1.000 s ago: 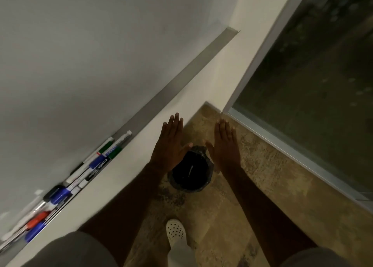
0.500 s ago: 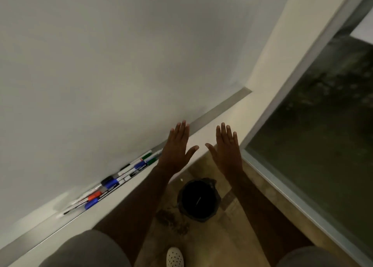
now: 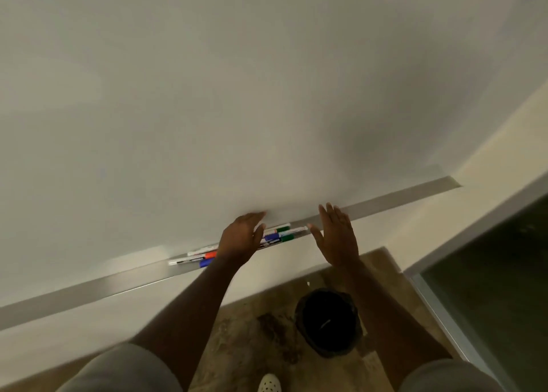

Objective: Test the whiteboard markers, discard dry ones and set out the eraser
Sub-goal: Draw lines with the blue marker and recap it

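Nearest the camera, a white perforated shoe (image 3: 268, 384) stands on the mottled brown floor (image 3: 243, 347), with a black bin (image 3: 327, 322) just ahead of it, holding a pale stick-like item. Both forearms extend forward over the bin. The right hand (image 3: 336, 239) is raised, fingers straight and together, holding nothing, beside the metal tray (image 3: 415, 194). The left hand (image 3: 240, 237) hangs over the markers (image 3: 280, 234) in the tray, fingers loosely bent; contact cannot be told. Behind rises the whiteboard (image 3: 237, 95).
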A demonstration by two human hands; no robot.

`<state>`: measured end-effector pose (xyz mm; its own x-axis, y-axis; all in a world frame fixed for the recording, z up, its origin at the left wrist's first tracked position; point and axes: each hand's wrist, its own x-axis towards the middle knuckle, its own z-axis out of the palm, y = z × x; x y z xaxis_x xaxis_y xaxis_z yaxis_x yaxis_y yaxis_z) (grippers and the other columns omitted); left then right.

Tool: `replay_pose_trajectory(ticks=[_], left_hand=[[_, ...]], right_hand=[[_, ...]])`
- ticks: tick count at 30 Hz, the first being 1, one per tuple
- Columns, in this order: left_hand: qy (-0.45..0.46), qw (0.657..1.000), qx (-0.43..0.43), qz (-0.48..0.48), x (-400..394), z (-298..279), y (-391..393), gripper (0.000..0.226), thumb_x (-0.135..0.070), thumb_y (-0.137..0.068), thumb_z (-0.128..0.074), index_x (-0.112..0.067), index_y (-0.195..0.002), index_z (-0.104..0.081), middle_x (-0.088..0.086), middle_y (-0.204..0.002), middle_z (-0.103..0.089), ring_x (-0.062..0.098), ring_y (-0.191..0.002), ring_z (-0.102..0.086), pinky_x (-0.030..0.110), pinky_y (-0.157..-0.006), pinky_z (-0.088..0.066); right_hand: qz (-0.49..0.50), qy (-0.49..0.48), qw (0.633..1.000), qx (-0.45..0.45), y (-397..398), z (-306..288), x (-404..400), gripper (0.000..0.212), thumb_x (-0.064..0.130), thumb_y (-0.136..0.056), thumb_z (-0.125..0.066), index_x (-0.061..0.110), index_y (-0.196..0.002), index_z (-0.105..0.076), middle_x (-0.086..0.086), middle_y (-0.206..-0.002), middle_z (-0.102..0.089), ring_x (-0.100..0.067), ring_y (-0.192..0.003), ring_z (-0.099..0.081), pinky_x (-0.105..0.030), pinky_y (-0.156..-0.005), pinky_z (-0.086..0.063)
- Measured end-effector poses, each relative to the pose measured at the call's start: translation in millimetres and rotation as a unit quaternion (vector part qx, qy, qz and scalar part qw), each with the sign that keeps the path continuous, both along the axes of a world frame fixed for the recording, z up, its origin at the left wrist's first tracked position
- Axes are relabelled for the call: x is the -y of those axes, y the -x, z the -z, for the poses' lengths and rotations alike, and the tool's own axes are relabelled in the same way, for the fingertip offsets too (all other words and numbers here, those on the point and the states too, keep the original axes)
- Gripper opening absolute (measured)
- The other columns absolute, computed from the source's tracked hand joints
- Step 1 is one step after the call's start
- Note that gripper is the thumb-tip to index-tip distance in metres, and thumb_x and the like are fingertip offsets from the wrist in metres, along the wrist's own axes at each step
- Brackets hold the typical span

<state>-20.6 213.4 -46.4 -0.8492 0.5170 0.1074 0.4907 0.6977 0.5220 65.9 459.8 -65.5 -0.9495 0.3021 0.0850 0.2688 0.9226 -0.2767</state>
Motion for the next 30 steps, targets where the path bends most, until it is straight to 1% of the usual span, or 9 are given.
replay_pose_trajectory(ticks=[3,6,8,11,13,16,21,27,30], left_hand=[[0.004,0.999,0.009,-0.035,21.8,11.0,0.4,0.027,-0.028,-0.101,-0.053,-0.025,-0.124,-0.068,-0.004,-0.124,-0.069,0.019,-0.107,-0.066,0.032,-0.088,-0.051],[0.024,0.997,0.020,-0.066,39.7,22.4,-3.6,0.020,-0.025,-0.098,-0.055,-0.026,-0.105,-0.073,-0.007,-0.106,-0.071,0.018,-0.096,-0.066,0.029,-0.076,-0.050],[0.042,0.995,0.023,-0.086,50.5,30.3,-6.8,0.019,-0.025,-0.097,-0.057,-0.026,-0.103,-0.074,-0.006,-0.104,-0.072,0.020,-0.096,-0.065,0.031,-0.076,-0.052],[0.086,0.989,0.039,-0.117,61.2,42.4,-7.9,0.020,-0.024,-0.096,-0.057,-0.025,-0.106,-0.075,-0.004,-0.106,-0.073,0.022,-0.097,-0.066,0.033,-0.077,-0.053],[0.109,0.984,0.051,-0.128,64.1,47.7,-7.4,0.020,-0.024,-0.095,-0.058,-0.024,-0.104,-0.076,-0.001,-0.104,-0.073,0.024,-0.096,-0.066,0.034,-0.075,-0.053],[0.129,0.981,0.054,-0.134,66.7,53.0,-5.5,0.017,-0.026,-0.093,-0.061,-0.024,-0.103,-0.075,0.000,-0.101,-0.072,0.025,-0.094,-0.066,0.033,-0.072,-0.051],[0.175,0.979,0.020,-0.104,71.1,60.8,-2.5,0.018,-0.028,-0.091,-0.066,-0.023,-0.107,-0.072,0.003,-0.099,-0.071,0.027,-0.092,-0.066,0.033,-0.068,-0.049],[0.222,0.973,-0.022,-0.051,76.8,65.4,3.5,0.015,-0.029,-0.085,-0.076,-0.019,-0.097,-0.074,0.002,-0.090,-0.068,0.025,-0.081,-0.065,0.033,-0.060,-0.054],[0.235,0.971,-0.034,-0.036,79.5,65.6,4.5,0.016,-0.031,-0.086,-0.075,-0.020,-0.097,-0.075,0.001,-0.092,-0.067,0.023,-0.082,-0.064,0.034,-0.060,-0.055]], right_hand=[[-0.034,0.009,0.999,-0.004,10.0,14.6,11.5,0.057,0.048,-0.101,-0.050,0.012,-0.144,-0.051,-0.014,-0.150,-0.050,-0.034,-0.140,-0.043,-0.044,-0.117,-0.033],[-0.071,0.021,0.997,-0.025,17.2,28.7,23.8,0.045,0.041,-0.095,-0.061,0.007,-0.125,-0.065,-0.013,-0.121,-0.070,-0.032,-0.114,-0.064,-0.043,-0.101,-0.049],[-0.086,0.022,0.996,-0.023,20.8,34.9,32.9,0.039,0.033,-0.091,-0.070,0.005,-0.118,-0.069,-0.012,-0.108,-0.074,-0.031,-0.100,-0.068,-0.044,-0.091,-0.055],[-0.102,0.007,0.995,-0.015,24.4,43.8,43.0,0.032,0.026,-0.086,-0.075,0.006,-0.111,-0.071,-0.011,-0.097,-0.075,-0.028,-0.087,-0.068,-0.039,-0.079,-0.056],[-0.109,-0.010,0.994,-0.023,25.9,48.7,47.5,0.028,0.023,-0.084,-0.077,0.008,-0.108,-0.072,-0.009,-0.094,-0.074,-0.026,-0.084,-0.067,-0.036,-0.075,-0.055],[-0.112,-0.031,0.992,-0.036,31.8,54.3,53.6,0.025,0.018,-0.080,-0.078,0.010,-0.104,-0.073,-0.011,-0.097,-0.073,-0.029,-0.089,-0.067,-0.039,-0.075,-0.056],[-0.149,-0.044,0.986,-0.056,39.9,54.5,62.2,0.024,0.008,-0.076,-0.078,0.009,-0.100,-0.075,-0.011,-0.090,-0.069,-0.030,-0.084,-0.064,-0.040,-0.070,-0.056],[-0.198,-0.057,0.976,-0.072,51.2,53.7,81.0,0.021,0.006,-0.077,-0.075,0.011,-0.098,-0.074,-0.008,-0.089,-0.066,-0.026,-0.082,-0.062,-0.037,-0.073,-0.053],[-0.211,-0.057,0.973,-0.079,56.7,59.7,88.4,0.021,0.007,-0.081,-0.071,0.013,-0.101,-0.074,-0.006,-0.091,-0.065,-0.026,-0.085,-0.060,-0.036,-0.074,-0.051]])
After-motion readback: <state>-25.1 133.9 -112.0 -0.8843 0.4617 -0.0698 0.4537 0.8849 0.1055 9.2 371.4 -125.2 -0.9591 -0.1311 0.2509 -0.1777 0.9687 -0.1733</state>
